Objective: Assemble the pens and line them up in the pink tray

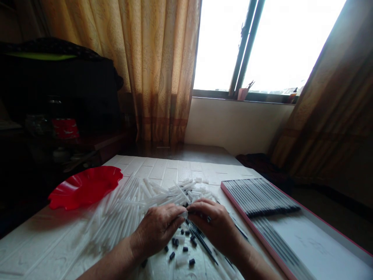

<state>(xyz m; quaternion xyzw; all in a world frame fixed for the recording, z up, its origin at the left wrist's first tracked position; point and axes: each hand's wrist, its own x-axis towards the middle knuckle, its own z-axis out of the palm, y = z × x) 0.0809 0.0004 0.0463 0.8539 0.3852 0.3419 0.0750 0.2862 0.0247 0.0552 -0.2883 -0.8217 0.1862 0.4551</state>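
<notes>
My left hand [157,227] and my right hand [208,217] meet above the middle of the table, both closed. Between my left thumb and fingers shows the tip of a small whitish translucent plastic piece [183,214]. The right fingertips pinch close against it; something dark shows under them, too hidden to name. Small black caps [172,255] lie scattered beneath my hands. Thin black rods [204,243] lie under my right hand. Many clear plastic tubes [119,217] are heaped to the left and beyond my hands.
At the right lies a pink-edged tray [237,210] with rows of grey sticks [262,192] with dark ends. A red wavy-rimmed plate [84,188] stands at the left. The white brick-patterned table [166,169] reaches toward the curtain [159,77] and window.
</notes>
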